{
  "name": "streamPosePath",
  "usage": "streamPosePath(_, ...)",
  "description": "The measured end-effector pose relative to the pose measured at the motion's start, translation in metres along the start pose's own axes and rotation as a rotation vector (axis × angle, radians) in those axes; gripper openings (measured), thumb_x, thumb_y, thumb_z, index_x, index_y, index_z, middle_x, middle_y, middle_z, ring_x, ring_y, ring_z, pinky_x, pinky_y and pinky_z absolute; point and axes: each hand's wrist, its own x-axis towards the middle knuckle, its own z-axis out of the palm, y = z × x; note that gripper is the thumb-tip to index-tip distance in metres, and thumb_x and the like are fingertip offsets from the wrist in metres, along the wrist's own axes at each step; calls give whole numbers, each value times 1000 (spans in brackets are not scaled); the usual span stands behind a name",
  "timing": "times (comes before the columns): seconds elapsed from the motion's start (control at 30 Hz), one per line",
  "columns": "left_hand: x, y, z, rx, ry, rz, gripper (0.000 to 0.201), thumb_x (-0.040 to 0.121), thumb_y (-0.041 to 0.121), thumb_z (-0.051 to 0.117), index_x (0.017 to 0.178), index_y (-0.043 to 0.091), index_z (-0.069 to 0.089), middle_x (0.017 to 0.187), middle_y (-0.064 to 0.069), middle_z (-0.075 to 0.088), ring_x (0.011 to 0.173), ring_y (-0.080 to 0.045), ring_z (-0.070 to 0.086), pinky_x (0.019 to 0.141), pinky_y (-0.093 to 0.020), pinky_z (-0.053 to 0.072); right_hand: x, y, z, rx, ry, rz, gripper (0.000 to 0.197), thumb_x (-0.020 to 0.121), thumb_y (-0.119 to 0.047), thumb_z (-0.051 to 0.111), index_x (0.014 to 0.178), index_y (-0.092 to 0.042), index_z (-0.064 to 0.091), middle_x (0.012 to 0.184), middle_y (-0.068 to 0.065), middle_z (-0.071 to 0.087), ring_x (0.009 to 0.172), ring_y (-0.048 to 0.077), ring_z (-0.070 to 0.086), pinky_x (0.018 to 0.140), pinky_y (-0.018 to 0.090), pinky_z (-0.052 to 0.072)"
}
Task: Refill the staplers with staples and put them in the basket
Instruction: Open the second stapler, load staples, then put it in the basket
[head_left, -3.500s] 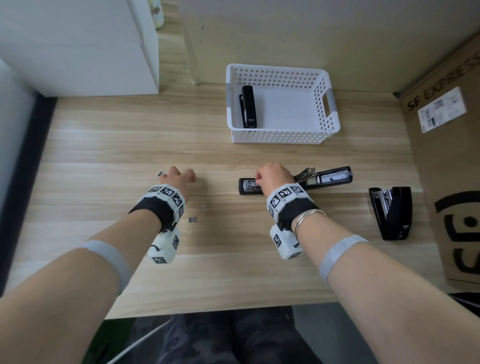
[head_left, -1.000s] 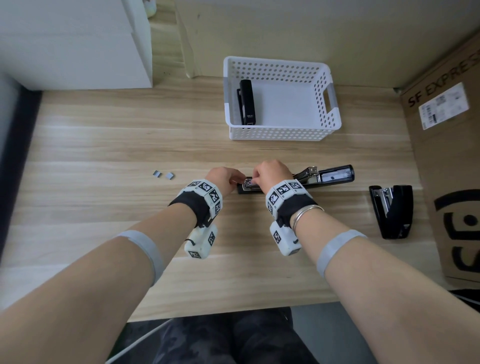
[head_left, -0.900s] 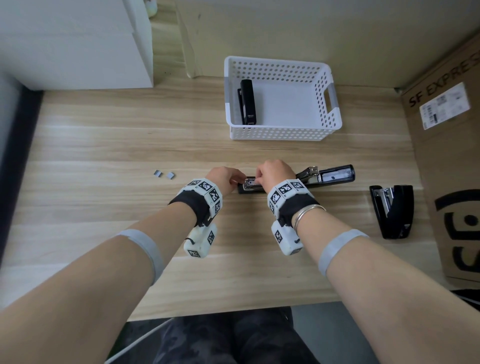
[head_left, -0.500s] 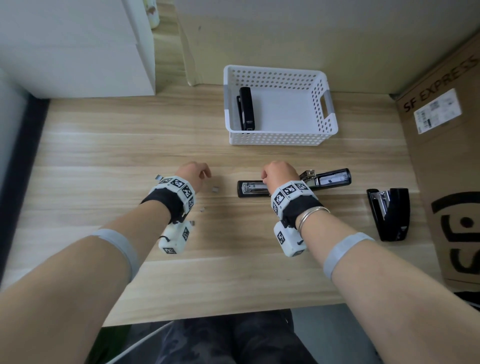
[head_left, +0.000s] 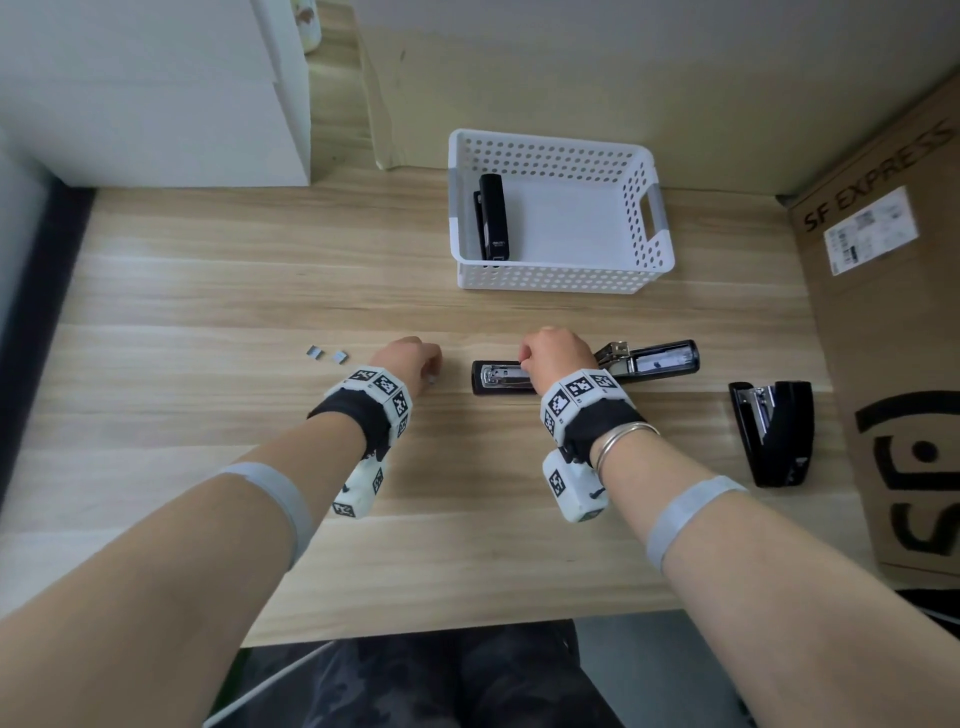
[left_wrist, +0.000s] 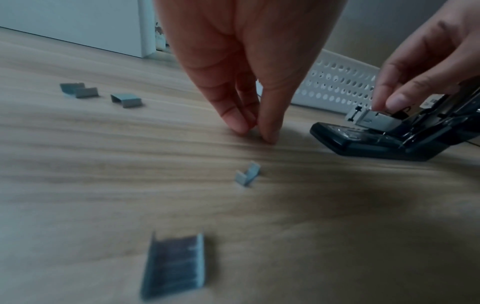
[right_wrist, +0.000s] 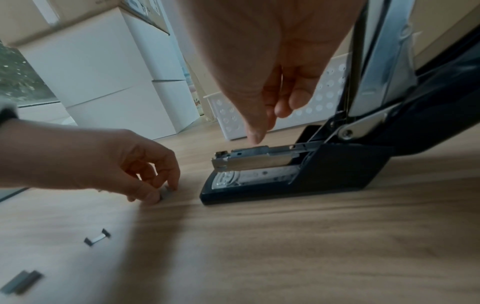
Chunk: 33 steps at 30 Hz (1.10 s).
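Opened stapler (head_left: 582, 370) lying flat on table (head_left: 208, 291), lid folded back to the right, metal staple rail exposed.

Right hand (head_left: 556, 356): over the stapler's hinge, fingers curled, fingertips (left_wrist: 397, 101) on the rail's rear end. Left hand (head_left: 408, 358): just left of the stapler, thumb and fingers pinching a small staple piece (right_wrist: 166, 190) against the table. Loose staple pieces: two (head_left: 326, 354) further left, others nearer the table edge (left_wrist: 174, 265). Second stapler (head_left: 492, 215): closed, along the left wall inside the white basket (head_left: 550, 280) behind. Third stapler (head_left: 774, 431): black, to the right, beside a cardboard box (head_left: 893, 322).
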Motion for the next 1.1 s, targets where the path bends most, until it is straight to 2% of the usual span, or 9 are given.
streamPosePath(0.17,0,13,-2,-80,51,29,22,88,14,54,108,8,58,110,-14,64,101,-31,58,84,-33,47,-1,0,-2,100,5,-6,20,93,-13,55,102,-15,72,109,6,70,101,25,64,84,30,51)
streamPosePath(0.33,1,40,-8,-323,141,38,21,84,16,59,104,9,60,92,-2,63,84,-20,58,73,-22,41,-3,-8,-2,240,-3,-67,27,90,-20,62,116,-17,68,113,3,72,106,19,65,95,28,49)
streamPosePath(0.47,5,48,-9,-501,135,81,9,83,12,63,90,15,57,85,-1,62,77,-16,56,61,-15,42,-3,-12,-3,346,24,-82,28,87,-17,65,114,-20,70,105,3,74,101,19,66,91,28,50)
streamPosePath(0.53,7,48,-9,-597,127,88,15,83,9,63,80,20,53,82,0,64,69,-11,58,62,-10,40,-3,-12,-2,424,51,-60,24,85,-16,68,109,-16,72,102,4,75,99,18,67,90,27,51)
streamPosePath(0.63,7,46,-11,-704,86,90,31,82,4,64,70,28,50,72,6,63,60,3,58,73,-15,46,-3,-8,-2,484,86,-30,23,83,-18,71,105,-13,74,101,7,75,97,18,68,88,25,51)
streamPosePath(0.77,6,46,-6,-565,71,87,23,79,-3,64,79,20,57,90,-11,68,78,-21,62,88,-35,51,-3,-2,-1,265,12,-71,22,83,-23,71,104,-16,74,105,4,73,98,21,66,89,32,52)
streamPosePath(0.83,4,45,-3,-416,66,61,20,80,0,63,98,8,64,105,-13,70,90,-26,65,88,-30,50,-3,-1,1,126,-30,-93,20,85,-23,68,103,-16,73,108,5,69,100,25,63,89,35,51)
streamPosePath(0.9,2,45,1,-313,43,41,27,82,1,59,108,6,64,111,-11,69,100,-26,65,87,-25,48,-3,-1,2,75,-46,-98,17,87,-22,66,100,-15,74,109,6,66,101,26,62,87,35,51)
streamPosePath(1.1,2,46,4,-251,65,24,34,84,-1,49,109,12,67,109,-12,70,103,-26,63,87,-25,46,1,-7,7,25,-89,-102,17,90,-21,61,100,-15,72,112,8,62,103,27,59,78,28,44)
